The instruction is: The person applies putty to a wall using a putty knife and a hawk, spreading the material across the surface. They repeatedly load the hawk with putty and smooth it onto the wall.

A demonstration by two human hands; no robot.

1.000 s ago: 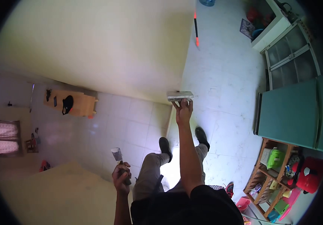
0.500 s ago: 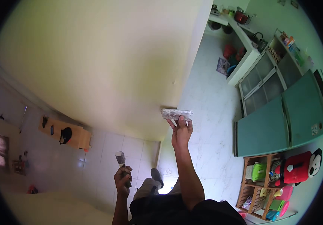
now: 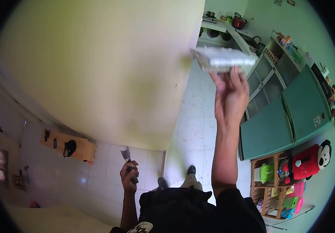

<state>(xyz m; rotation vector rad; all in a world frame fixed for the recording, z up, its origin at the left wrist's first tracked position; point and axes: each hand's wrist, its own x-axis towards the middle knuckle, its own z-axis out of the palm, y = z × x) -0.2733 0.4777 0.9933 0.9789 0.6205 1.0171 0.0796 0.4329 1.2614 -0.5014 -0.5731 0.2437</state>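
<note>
My right hand (image 3: 232, 91) is raised at the wall's edge, its fingers closed on a plastering trowel (image 3: 225, 60) with a pale, smeared metal blade. The trowel's left end overlaps the edge of the cream wall (image 3: 136, 70) in this view. Lower down on the left, my left hand (image 3: 129, 173) grips the dark handle of a putty knife (image 3: 125, 153). Its blade points up and carries greyish smears, and it sits in front of the wall's foot. A small mark (image 3: 176, 85) shows on the wall near its edge.
Right of the wall stand a green refrigerator (image 3: 270, 124), a glass-door cabinet (image 3: 266, 77) and a wooden shelf (image 3: 255, 188) with a red plush toy (image 3: 306, 162). A kitchen counter (image 3: 235, 35) lies behind. At left is a wooden bench (image 3: 82, 149) with a black cap (image 3: 69, 148).
My right hand has lifted the trowel up and to the right, from low on the wall's edge. My left hand has shifted little. Both feet now show below.
</note>
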